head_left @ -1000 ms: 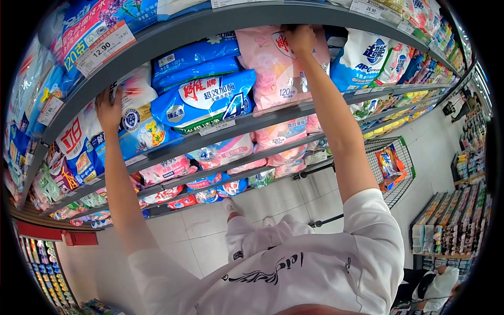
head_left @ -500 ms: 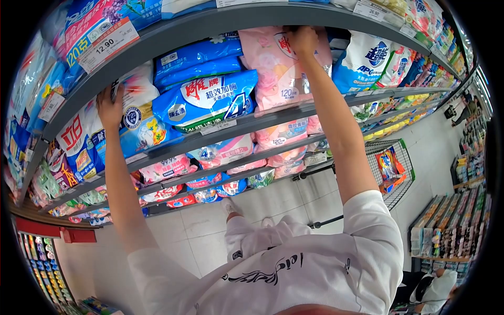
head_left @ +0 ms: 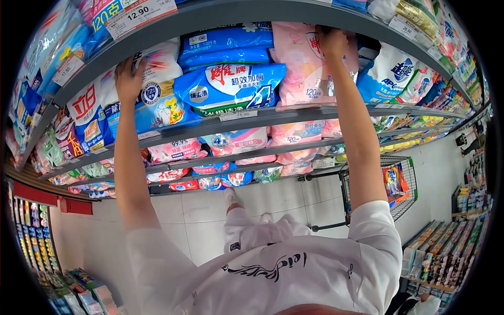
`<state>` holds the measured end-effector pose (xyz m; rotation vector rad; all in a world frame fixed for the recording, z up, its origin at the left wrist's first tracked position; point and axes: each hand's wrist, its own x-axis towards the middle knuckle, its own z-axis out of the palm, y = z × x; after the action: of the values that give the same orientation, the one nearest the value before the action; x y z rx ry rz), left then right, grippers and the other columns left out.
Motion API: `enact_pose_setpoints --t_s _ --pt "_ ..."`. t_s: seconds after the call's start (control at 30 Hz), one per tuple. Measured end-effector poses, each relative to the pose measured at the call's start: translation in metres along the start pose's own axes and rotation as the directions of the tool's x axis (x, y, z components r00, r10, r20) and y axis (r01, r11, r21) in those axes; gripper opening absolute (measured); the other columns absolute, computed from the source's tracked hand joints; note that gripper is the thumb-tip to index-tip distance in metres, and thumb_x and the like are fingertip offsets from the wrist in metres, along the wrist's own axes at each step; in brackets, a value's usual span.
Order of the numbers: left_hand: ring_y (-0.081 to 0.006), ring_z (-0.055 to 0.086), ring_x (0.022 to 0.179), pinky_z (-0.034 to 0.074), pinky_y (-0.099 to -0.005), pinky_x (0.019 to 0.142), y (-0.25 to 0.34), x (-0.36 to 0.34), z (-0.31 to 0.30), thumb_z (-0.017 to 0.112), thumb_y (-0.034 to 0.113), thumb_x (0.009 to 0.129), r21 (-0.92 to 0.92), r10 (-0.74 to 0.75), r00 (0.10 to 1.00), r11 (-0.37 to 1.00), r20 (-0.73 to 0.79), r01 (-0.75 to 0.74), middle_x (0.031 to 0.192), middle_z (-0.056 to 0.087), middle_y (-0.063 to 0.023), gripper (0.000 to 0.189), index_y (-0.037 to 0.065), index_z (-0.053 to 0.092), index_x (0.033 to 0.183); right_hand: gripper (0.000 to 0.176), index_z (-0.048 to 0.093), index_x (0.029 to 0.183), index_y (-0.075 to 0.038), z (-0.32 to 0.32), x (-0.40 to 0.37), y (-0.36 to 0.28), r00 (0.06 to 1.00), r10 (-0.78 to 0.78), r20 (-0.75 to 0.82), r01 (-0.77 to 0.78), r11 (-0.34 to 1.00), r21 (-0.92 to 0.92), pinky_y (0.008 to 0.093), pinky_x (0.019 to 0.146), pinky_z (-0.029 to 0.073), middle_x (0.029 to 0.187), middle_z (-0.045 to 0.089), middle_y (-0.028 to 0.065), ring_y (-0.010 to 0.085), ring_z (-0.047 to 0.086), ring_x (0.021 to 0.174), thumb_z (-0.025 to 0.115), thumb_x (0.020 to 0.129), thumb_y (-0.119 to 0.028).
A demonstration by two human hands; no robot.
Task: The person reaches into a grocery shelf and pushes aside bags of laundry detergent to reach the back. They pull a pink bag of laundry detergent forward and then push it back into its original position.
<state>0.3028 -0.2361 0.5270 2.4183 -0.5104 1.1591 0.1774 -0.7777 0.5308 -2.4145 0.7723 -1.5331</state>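
Note:
My left hand (head_left: pixel 130 81) rests with its fingers apart against the upper part of a white and blue detergent bag (head_left: pixel 160 107) on the shelf. At the top of a large pink bag (head_left: pixel 299 76), my right hand (head_left: pixel 334 44) has its fingers curled, and their tips are partly hidden. Between my two hands a blue detergent bag (head_left: pixel 231 86) lies at the shelf's front, with more blue bags (head_left: pixel 228 44) stacked behind and above it. Both my arms reach forward over the shelf edge.
A grey shelf edge (head_left: pixel 189 130) runs below the bags, and another (head_left: pixel 220 17) curves above them. Lower shelves hold more bags. A shopping cart (head_left: pixel 412 181) with an orange and blue packet (head_left: pixel 394 181) stands at the right. Part of a person (head_left: pixel 428 304) shows at the bottom right.
The view has shifted, so the bags and cart appear farther right and the upper shelf sits higher. Both my hands remain at the same bags.

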Motion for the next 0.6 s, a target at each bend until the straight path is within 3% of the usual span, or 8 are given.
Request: enact_pose_setpoints --t_s 0.6 --pt "-0.0339 0.043 0.128 0.028 -0.0423 0.109 0.0028 0.0007 -0.0012 0.051 0.052 0.09 0.018 0.0 1.0 1.0 0.005 0.0 0.133 0.054 -0.0122 0.053 0.014 0.059 0.126 0.038 0.071 0.082 -0.01 -0.0057 -0.0025 -0.0018 0.999 -0.044 -0.012 0.044 0.999 0.007 0.0495 0.066 0.053 0.08 0.068 0.0197 0.0411 0.066 0.073 0.062 0.08 -0.047"
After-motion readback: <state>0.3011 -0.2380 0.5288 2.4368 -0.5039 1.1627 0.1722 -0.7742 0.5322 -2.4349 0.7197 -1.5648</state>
